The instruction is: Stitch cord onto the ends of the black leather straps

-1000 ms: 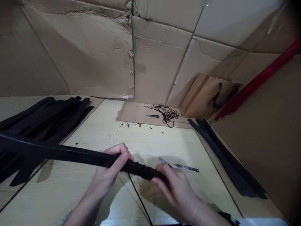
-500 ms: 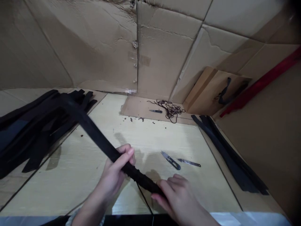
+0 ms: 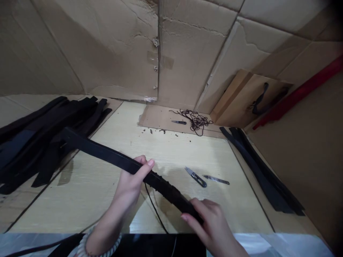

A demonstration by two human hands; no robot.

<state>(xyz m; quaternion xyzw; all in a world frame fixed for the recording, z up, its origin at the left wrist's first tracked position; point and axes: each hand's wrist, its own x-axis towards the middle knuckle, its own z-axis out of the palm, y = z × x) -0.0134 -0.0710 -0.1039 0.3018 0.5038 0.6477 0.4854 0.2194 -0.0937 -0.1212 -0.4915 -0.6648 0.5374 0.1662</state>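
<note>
A long black strap [image 3: 112,157] runs slantwise across the middle, its far end over the pile at the left. Cord is wound round part of it, with small bumps along its edge, between my two hands. My left hand [image 3: 136,176] is closed round the strap near its middle, thumb on top. Toward the near end, my right hand [image 3: 207,219] grips it with the fingers curled. A thin black cord [image 3: 154,207] hangs from the strap beside my left hand down past the table edge. Thread snips [image 3: 196,177] and a small thin blade [image 3: 217,180] lie beyond my right hand.
Many black straps [image 3: 45,139] are heaped at the left; several more [image 3: 264,175] lie at the right edge. At the back are a tangled dark cord [image 3: 197,120], another small snips or knife [image 3: 179,122] and a paper bag [image 3: 246,96]. Cardboard walls [image 3: 120,53] enclose the table.
The strap's far end has swung down and lies lower at the left. Both hands have shifted slightly, and the wrapped part has turned. The hanging cord shows more clearly. The view has tilted a little.
</note>
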